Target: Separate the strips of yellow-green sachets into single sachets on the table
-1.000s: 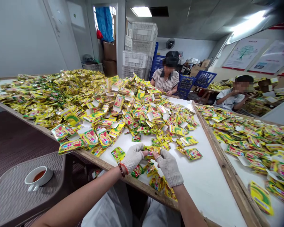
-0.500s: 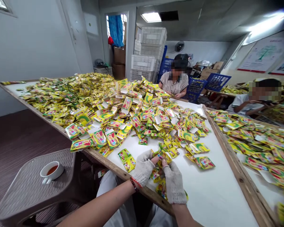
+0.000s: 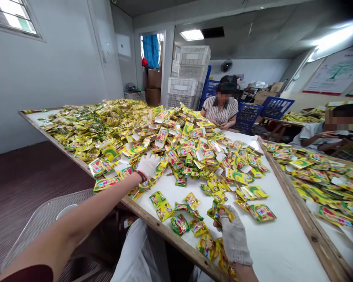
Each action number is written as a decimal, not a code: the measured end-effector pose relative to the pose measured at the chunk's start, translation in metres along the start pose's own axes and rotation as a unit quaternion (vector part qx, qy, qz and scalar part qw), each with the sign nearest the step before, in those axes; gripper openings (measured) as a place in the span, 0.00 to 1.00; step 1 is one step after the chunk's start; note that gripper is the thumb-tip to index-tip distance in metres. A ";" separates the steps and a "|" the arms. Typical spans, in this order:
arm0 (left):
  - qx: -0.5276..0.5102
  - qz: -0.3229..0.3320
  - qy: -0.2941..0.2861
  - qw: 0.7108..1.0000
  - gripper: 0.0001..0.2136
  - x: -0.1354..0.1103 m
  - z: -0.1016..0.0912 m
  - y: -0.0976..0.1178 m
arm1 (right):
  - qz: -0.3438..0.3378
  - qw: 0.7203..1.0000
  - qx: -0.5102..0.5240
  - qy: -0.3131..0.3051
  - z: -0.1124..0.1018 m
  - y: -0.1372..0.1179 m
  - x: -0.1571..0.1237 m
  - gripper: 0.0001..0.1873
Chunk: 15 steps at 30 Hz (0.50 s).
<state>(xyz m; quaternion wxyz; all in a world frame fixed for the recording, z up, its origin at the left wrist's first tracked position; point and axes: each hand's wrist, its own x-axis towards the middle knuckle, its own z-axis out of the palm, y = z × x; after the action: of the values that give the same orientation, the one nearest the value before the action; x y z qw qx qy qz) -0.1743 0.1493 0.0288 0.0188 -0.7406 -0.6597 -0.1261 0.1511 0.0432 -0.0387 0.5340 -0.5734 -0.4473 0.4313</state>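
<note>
My left hand (image 3: 148,164), in a white knit glove, reaches out over the left part of the heap of flat yellow-green cartons (image 3: 176,145); its fingers curl down onto a carton there. My right hand (image 3: 232,231), also gloved, stays near the table's front edge and pinches a small stack of yellow sachets (image 3: 220,210). Loose sachets (image 3: 179,224) lie on the white tabletop (image 3: 270,250) between my two hands.
A large pile of sachets (image 3: 85,121) covers the table's far left. A wooden rail (image 3: 294,207) divides off a second table with more packets (image 3: 326,176). One person (image 3: 222,105) sits across, another (image 3: 326,133) at the right. Crates (image 3: 188,74) stand behind. A grey stool (image 3: 44,219) stands at my left.
My left hand has left the sachets it held with the right and stretched forward-left to the carton heap. The right hand keeps the sachets. The camera has tilted up and left.
</note>
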 end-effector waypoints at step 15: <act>-0.052 0.193 -0.038 0.979 0.20 -0.053 -0.001 0.103 | -0.072 0.995 0.028 0.061 0.023 -0.020 -0.012 0.16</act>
<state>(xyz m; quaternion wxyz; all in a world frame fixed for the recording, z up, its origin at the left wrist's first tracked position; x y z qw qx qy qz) -0.0782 0.0842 0.0325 -0.0206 -0.8584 -0.4968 -0.1261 0.1252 0.0375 -0.0199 0.6056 -0.5499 -0.4419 0.3682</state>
